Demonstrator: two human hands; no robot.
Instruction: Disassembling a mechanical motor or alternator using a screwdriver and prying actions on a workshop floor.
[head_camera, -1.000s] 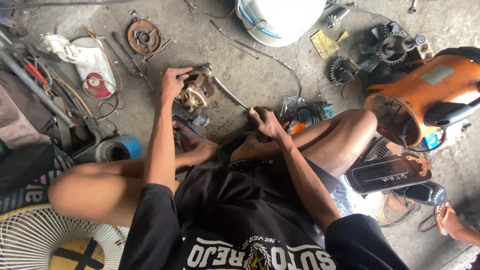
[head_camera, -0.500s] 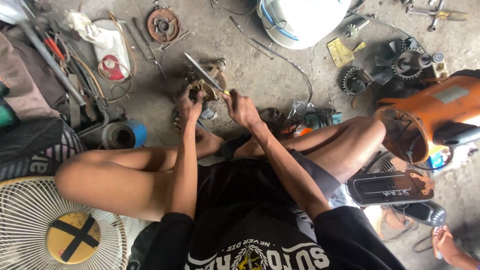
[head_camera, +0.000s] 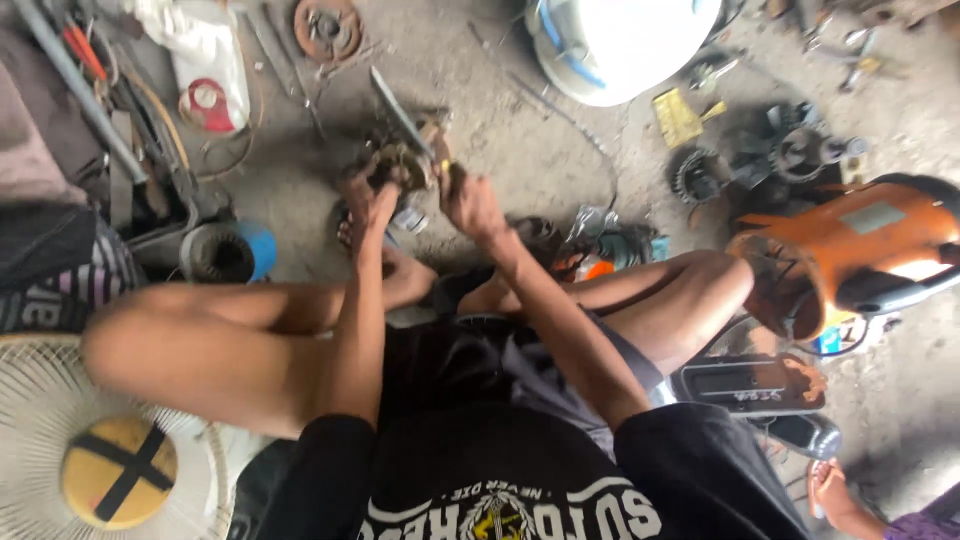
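Left hand (head_camera: 362, 195) is closed around the near side of a small rusty brown metal motor part (head_camera: 405, 165), which sits just above the concrete floor (head_camera: 520, 150) in front of the seated person's feet. Right hand (head_camera: 468, 200) is clenched around a yellow-handled tool (head_camera: 445, 165), its tip against the same part. A long flat grey metal bar (head_camera: 395, 108) slants up from the part. To the left stands a blue-rimmed round cylinder (head_camera: 225, 252); at far right, an orange machine housing (head_camera: 850, 245). A white fan grille with yellow hub (head_camera: 100, 460) lies at lower left.
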